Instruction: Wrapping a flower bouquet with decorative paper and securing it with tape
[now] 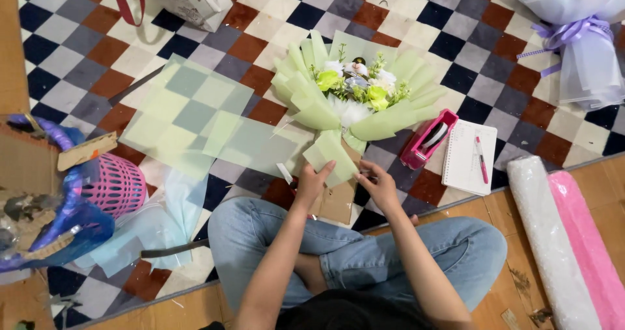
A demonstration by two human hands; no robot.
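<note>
Wrapping was in hand: the left hand (311, 181) pinched the lower edge of a pale green sheet (329, 157) at the neck of the bouquet (355, 95), fingers closed on it, while the right hand (379, 185) lay half-curled against the brown paper stem wrap (338, 203) just beside it. Securing the fold seemed next; a pink tape dispenser (426, 138) sat just beyond the right hand. Matte, crisp sheets fanned around soft white and yellow-green blooms.
</note>
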